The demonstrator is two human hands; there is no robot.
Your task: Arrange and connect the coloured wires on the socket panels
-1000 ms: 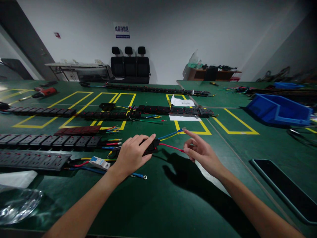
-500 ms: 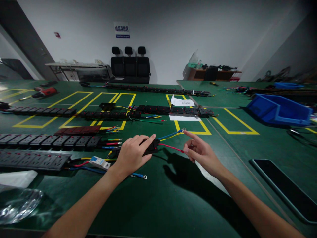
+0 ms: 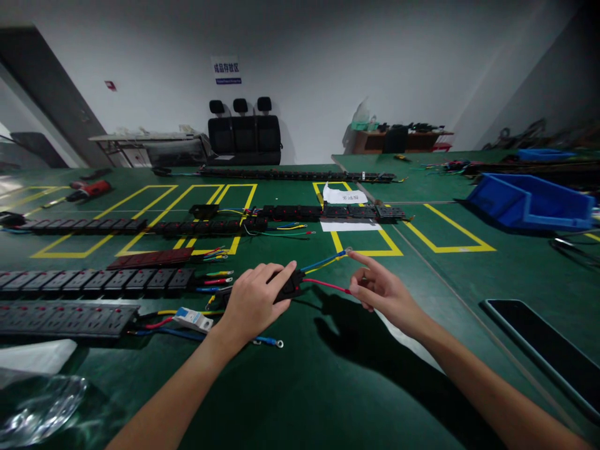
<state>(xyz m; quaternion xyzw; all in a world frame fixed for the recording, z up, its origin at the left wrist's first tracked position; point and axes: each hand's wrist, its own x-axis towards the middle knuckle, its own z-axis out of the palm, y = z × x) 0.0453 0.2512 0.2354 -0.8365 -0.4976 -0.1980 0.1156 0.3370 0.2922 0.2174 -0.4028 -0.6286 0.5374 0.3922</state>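
Note:
My left hand (image 3: 255, 297) is wrapped over the end of a black power socket strip (image 3: 291, 284), most of which is hidden beneath the palm and fingers. Blue (image 3: 323, 260), yellow and red wires come out of that end toward the right. At the tip of the red wire (image 3: 328, 285), my right hand (image 3: 382, 290) has its thumb and curled fingers closed; the terminal there is hidden. Its index finger is stretched out, with the tip at the ring terminal (image 3: 347, 251) of the blue wire.
Left of my hands lie several socket strips (image 3: 94, 284) with wire ends, and a white breaker (image 3: 193, 319). A phone (image 3: 539, 344) lies at right, a blue bin (image 3: 529, 203) behind it. Clear plastic (image 3: 42, 406) is at the near left. Farther back are more strips and a red drill (image 3: 89, 189).
The view has tilted up slightly, so the table appears a little lower. Both hands keep nearly the same pose on the strip and wires.

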